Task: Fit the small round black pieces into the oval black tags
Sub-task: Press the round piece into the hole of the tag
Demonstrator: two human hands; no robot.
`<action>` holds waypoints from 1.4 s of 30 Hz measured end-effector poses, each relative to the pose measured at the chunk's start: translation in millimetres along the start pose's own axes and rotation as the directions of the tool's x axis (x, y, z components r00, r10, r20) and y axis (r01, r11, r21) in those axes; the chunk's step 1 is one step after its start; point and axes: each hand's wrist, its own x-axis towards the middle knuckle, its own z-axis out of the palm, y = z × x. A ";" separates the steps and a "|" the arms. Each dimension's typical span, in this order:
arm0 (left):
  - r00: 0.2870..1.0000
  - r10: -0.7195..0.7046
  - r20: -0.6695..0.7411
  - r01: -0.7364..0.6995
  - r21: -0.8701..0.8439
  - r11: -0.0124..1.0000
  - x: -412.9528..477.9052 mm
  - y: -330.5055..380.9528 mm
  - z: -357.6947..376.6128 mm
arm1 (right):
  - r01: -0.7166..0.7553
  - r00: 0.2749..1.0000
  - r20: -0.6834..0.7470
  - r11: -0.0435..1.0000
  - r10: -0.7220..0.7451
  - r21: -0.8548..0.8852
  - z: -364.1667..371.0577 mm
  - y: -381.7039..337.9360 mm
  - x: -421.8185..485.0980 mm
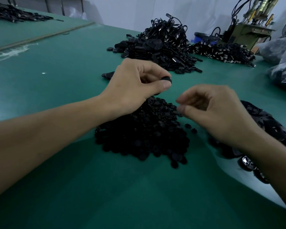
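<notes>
Head view: nearest is the green table mat (122, 195), and in its middle lies a pile of small round black pieces (142, 134). To the right, a pile of oval black tags (267, 123) lies partly under the right forearm. The right hand (218, 113) hovers over the right edge of the round pieces with its fingers curled. The thumb and forefinger tips are close together but blurred, so I cannot tell whether anything sits between them. The left hand (132, 85) is over the far edge of that pile, thumb and forefinger pinching a small black piece (166, 79), the other fingers curled in. Just behind it a single black tag (108, 74) lies on the mat. Farther back stands a big heap of corded tags (162, 45), with a lower heap (221, 52) to its right. Clear bags (282, 63) sit at the right edge, a machine (248, 25) stands beyond, and a dark heap (15, 14) lies far left.
</notes>
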 end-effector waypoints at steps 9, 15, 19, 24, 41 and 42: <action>0.988 -0.078 -0.130 0.067 -0.081 0.994 2.0 -1.9 -3.0 | 0.046 0.969 0.247 0.983 -0.001 -0.177 -0.4 -2.4 1.0; 0.989 -0.101 -0.109 0.090 -0.097 0.991 1.6 -1.0 -2.4 | 0.068 0.962 0.275 0.969 0.000 -0.236 3.5 -2.9 0.8; 0.982 -0.162 -0.097 0.143 -0.181 0.973 1.0 -1.1 -0.1 | 0.061 0.980 0.198 0.973 -0.017 -0.222 5.4 -2.6 0.6; 0.978 -0.202 -0.045 0.182 -0.276 0.944 -2.1 1.7 1.1 | 0.031 0.999 0.020 0.999 -0.030 -0.016 2.5 -3.7 -0.2; 0.978 -0.206 0.025 0.203 -0.312 0.928 -9.7 13.4 9.6 | 0.048 0.985 -0.172 0.971 -0.007 0.235 -1.9 -9.7 2.2; 0.977 -0.210 0.030 0.208 -0.331 0.920 -10.1 13.9 10.2 | 0.042 0.984 -0.179 0.971 0.001 0.236 -1.8 -9.7 2.2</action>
